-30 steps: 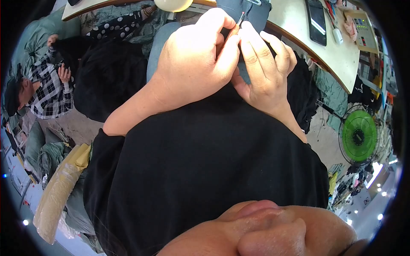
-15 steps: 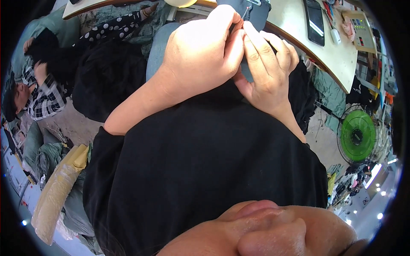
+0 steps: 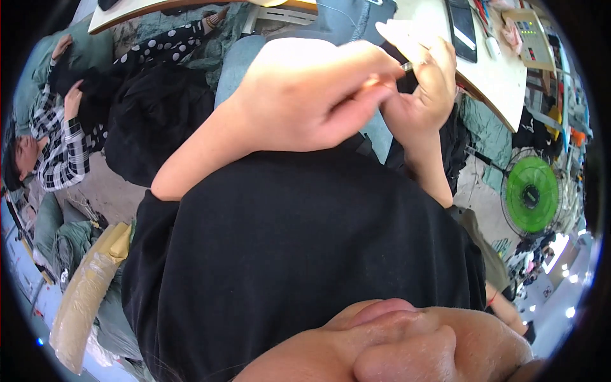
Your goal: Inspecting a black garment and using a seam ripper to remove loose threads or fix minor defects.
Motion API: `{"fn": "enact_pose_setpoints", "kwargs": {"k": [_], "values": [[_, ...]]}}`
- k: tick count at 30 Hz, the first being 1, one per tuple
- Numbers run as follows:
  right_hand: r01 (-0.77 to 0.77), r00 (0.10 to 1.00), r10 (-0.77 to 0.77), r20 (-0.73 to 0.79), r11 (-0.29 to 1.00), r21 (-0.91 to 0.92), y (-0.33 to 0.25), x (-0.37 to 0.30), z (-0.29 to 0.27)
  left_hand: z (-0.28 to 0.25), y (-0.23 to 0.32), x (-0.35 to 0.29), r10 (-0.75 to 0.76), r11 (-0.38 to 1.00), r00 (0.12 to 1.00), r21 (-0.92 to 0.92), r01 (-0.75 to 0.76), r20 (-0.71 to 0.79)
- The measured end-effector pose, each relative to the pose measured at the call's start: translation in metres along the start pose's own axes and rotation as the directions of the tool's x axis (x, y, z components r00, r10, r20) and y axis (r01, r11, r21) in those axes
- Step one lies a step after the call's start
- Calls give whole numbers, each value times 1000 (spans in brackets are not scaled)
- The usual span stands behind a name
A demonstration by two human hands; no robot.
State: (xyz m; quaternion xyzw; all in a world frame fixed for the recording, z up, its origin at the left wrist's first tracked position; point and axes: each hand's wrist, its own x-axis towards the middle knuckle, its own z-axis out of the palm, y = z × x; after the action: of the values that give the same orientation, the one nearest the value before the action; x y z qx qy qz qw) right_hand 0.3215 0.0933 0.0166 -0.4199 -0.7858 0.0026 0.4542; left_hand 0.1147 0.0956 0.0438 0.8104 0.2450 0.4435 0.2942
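A slim item [image 3: 406, 66] is pinched by the left hand's [image 3: 305, 95] grip beside the right hand [image 3: 425, 102], whose closure cannot be told, with the desk's [image 3: 499, 81] near edge partly overlapped and bare surface left beside the phone [image 3: 462, 30].

Blue cloth [image 3: 340, 24] by a brown-edged cream bench [image 3: 493, 83]
On the bench, a black phone [image 3: 461, 32]; toward its right edge, a cream box [image 3: 540, 57] with green lights; elsewhere, black-and-white plaid shirt [image 3: 69, 156], white-dotted black cloth [image 3: 159, 46], green fan [image 3: 533, 181], black top [image 3: 305, 242].
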Motion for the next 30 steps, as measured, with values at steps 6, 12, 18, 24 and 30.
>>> {"fn": "enact_pose_setpoints", "kwargs": {"k": [6,12,18,24,30], "values": [[365,841,-358,-404,929,-64,10,16,35,-18,6,-11,-377,926,919,-22,377,-112],[88,955,28,294,923,-375,-25,-5,-10,-13,-1,-13,-389,919,916,27,393,-100],[150,934,2,357,904,-400,-34,3,-10,-7,-4,-11,-339,935,937,83,345,-78],[154,927,7,375,904,-398,-39,6,-10,-8,0,-8,-370,924,927,81,374,-52],[155,916,13,401,910,-384,-40,6,-10,-8,3,-8,-376,920,925,97,379,-51]]}}
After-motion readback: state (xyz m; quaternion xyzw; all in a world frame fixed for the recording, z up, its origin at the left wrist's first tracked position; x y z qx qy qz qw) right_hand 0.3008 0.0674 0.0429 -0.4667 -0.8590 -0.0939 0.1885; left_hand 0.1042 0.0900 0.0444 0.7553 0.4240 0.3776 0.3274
